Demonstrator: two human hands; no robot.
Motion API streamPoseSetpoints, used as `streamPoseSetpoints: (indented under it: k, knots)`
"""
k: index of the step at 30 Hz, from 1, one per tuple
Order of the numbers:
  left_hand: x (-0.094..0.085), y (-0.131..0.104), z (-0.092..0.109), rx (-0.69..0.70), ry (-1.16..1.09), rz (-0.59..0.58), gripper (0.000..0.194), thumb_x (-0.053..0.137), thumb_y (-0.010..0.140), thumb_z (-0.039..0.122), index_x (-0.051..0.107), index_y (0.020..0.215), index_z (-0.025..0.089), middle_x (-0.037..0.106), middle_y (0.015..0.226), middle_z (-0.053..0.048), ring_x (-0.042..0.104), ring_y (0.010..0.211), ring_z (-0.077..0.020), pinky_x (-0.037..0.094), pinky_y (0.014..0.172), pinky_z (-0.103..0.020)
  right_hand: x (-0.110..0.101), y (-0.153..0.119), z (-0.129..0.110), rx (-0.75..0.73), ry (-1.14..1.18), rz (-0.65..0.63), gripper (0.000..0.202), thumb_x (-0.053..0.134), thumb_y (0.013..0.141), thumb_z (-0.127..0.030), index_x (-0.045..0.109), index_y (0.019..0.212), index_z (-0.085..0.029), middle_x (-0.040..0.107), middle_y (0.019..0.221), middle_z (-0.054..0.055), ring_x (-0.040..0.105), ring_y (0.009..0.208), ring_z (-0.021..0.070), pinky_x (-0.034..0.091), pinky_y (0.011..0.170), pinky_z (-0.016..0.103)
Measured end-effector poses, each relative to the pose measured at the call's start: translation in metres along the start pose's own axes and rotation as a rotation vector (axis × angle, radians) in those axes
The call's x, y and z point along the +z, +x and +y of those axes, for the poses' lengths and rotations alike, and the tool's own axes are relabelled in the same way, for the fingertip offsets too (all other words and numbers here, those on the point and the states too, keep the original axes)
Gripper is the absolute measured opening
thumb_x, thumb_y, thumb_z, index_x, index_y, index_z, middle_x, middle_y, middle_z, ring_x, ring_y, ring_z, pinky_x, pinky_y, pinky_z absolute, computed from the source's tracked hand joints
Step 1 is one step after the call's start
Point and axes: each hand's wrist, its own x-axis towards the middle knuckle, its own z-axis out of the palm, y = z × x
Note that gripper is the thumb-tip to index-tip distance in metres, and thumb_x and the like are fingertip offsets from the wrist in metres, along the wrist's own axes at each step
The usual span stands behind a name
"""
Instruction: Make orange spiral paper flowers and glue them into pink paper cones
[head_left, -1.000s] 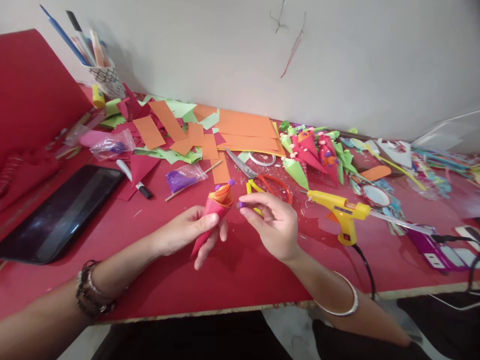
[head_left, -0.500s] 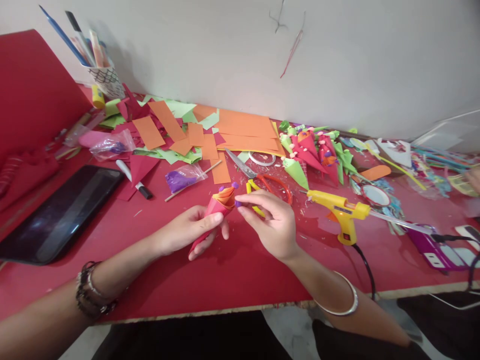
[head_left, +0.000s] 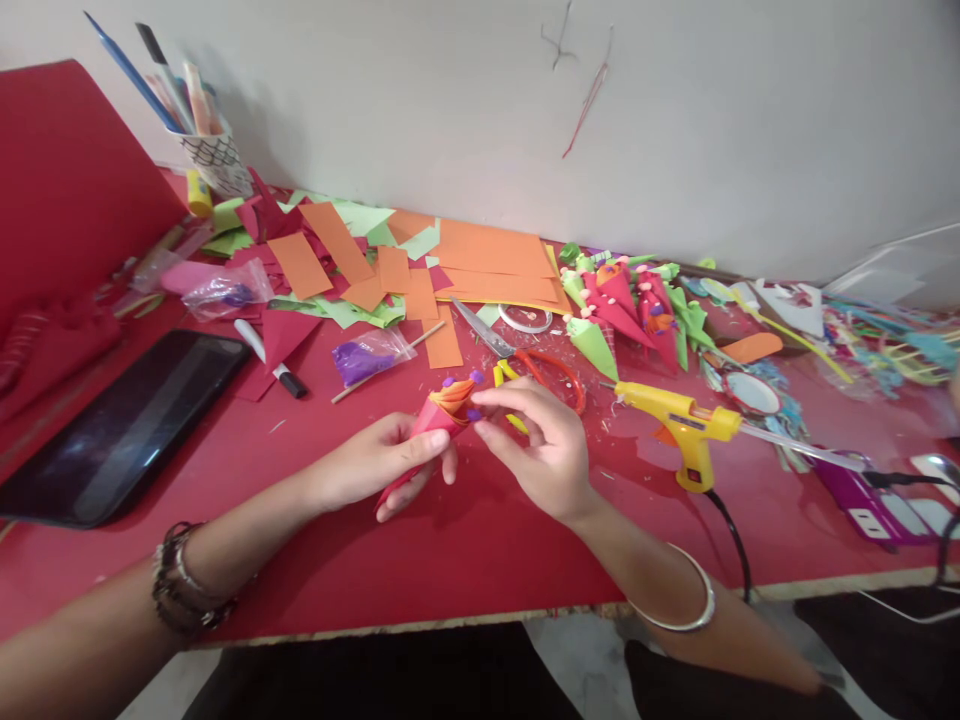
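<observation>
My left hand [head_left: 401,462] is closed around a small red paper cone [head_left: 430,418], its thumb pressed on the front. Out of the cone's wide end come folded orange paper petals [head_left: 454,396]. Two purple pom-poms sit along the upper edge of the petals, and another purple pom-pom [head_left: 474,414] rests at the right side of the rim. Right beside that one is my right hand [head_left: 536,445], thumb and index finger apart, their tips close to the pom-pom. The cone is tilted, with its point down toward my left palm and partly hidden by the fingers.
A yellow glue gun [head_left: 686,425] lies to the right, its black cord hanging over the table edge. Scissors [head_left: 517,350] with red handles lie behind my right hand. Finished paper cones [head_left: 622,300], orange strips [head_left: 335,240], a purple bag [head_left: 367,358], a marker [head_left: 270,358] and a phone [head_left: 127,430] surround the hands.
My right thumb and index finger have parted from the purple pom-pom, which now shows at the cone's rim. The left hand keeps hold of the cone almost unmoved.
</observation>
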Motion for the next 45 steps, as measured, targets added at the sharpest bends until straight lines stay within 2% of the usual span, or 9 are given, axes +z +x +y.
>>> streamPoseSetpoints:
  k: [5, 9, 11, 16, 21, 26, 34, 41, 45]
  knots:
    - [-0.0001, 0.0001, 0.0005, 0.007, 0.006, 0.004, 0.049, 0.037, 0.079, 0.06, 0.051, 0.072, 0.014, 0.039, 0.031, 0.008, 0.034, 0.025, -0.0046, 0.027, 0.032, -0.015, -0.0008, 0.0004, -0.0005, -0.023, -0.039, -0.009, 0.018, 0.055, 0.078, -0.013, 0.062, 0.09, -0.025, 0.06, 0.081, 0.0, 0.056, 0.076, 0.0128, 0.048, 0.067, 0.029]
    - [-0.0001, 0.0001, 0.0008, 0.016, -0.003, -0.005, 0.05, 0.038, 0.078, 0.061, 0.05, 0.07, 0.014, 0.039, 0.031, 0.008, 0.033, 0.025, -0.0047, 0.026, 0.031, -0.015, 0.0004, 0.0009, -0.0006, 0.014, 0.027, -0.009, 0.016, 0.055, 0.077, -0.014, 0.061, 0.087, -0.025, 0.059, 0.08, 0.0, 0.055, 0.076, 0.0134, 0.047, 0.068, 0.03]
    - [0.0, -0.0002, 0.0011, 0.024, -0.006, 0.003, 0.05, 0.039, 0.077, 0.062, 0.05, 0.07, 0.014, 0.039, 0.031, 0.008, 0.032, 0.025, -0.0043, 0.025, 0.031, -0.015, 0.0007, 0.0019, 0.0001, 0.057, 0.159, 0.008, 0.013, 0.056, 0.075, -0.016, 0.06, 0.085, -0.024, 0.056, 0.081, 0.001, 0.053, 0.076, 0.0134, 0.046, 0.068, 0.03]
    - [0.001, -0.0007, 0.0014, 0.038, -0.029, 0.016, 0.051, 0.041, 0.074, 0.064, 0.05, 0.068, 0.014, 0.037, 0.031, 0.008, 0.03, 0.026, -0.0041, 0.024, 0.032, -0.015, -0.0011, 0.005, 0.0049, 0.284, 0.742, -0.002, 0.004, 0.05, 0.074, -0.022, 0.046, 0.074, -0.022, 0.044, 0.075, -0.002, 0.045, 0.065, 0.0095, 0.044, 0.062, 0.025]
    - [0.0014, -0.0001, 0.0004, 0.04, -0.048, 0.014, 0.052, 0.042, 0.073, 0.065, 0.05, 0.069, 0.014, 0.037, 0.03, 0.008, 0.03, 0.026, -0.0048, 0.023, 0.032, -0.016, -0.0019, 0.0046, 0.0059, 0.403, 0.961, -0.078, 0.013, 0.048, 0.07, -0.022, 0.035, 0.069, -0.022, 0.039, 0.072, -0.003, 0.039, 0.061, 0.0086, 0.041, 0.061, 0.024]
    - [0.001, 0.0, 0.0006, 0.047, -0.055, 0.007, 0.051, 0.043, 0.073, 0.064, 0.05, 0.068, 0.014, 0.037, 0.03, 0.008, 0.03, 0.026, -0.0043, 0.023, 0.033, -0.016, -0.0003, 0.0034, 0.005, 0.397, 1.015, -0.108, 0.012, 0.045, 0.069, -0.018, 0.034, 0.068, -0.022, 0.037, 0.071, -0.003, 0.036, 0.061, 0.0089, 0.04, 0.062, 0.024]
    - [0.0013, -0.0003, 0.0006, 0.048, -0.034, 0.011, 0.051, 0.042, 0.073, 0.065, 0.05, 0.069, 0.014, 0.037, 0.03, 0.008, 0.03, 0.026, -0.0048, 0.023, 0.033, -0.017, -0.0011, 0.005, 0.0039, 0.384, 0.934, -0.113, 0.012, 0.042, 0.066, -0.022, 0.03, 0.065, -0.022, 0.033, 0.067, -0.003, 0.033, 0.058, 0.0109, 0.038, 0.058, 0.026]
    - [0.001, -0.0004, 0.0006, 0.046, -0.033, 0.01, 0.051, 0.042, 0.073, 0.064, 0.05, 0.069, 0.014, 0.037, 0.031, 0.008, 0.03, 0.026, -0.0046, 0.023, 0.033, -0.017, 0.0009, 0.0043, 0.0062, 0.34, 0.914, -0.12, 0.013, 0.045, 0.068, -0.022, 0.033, 0.063, -0.022, 0.034, 0.064, -0.004, 0.032, 0.057, 0.01, 0.038, 0.058, 0.025]
    - [0.001, -0.0003, 0.0013, 0.047, -0.038, 0.013, 0.052, 0.043, 0.073, 0.065, 0.05, 0.069, 0.014, 0.037, 0.031, 0.008, 0.03, 0.027, -0.0044, 0.023, 0.033, -0.016, 0.0014, 0.0037, 0.007, 0.337, 0.943, -0.098, 0.021, 0.045, 0.073, -0.022, 0.032, 0.058, -0.019, 0.034, 0.062, -0.004, 0.034, 0.057, 0.0089, 0.038, 0.058, 0.024]
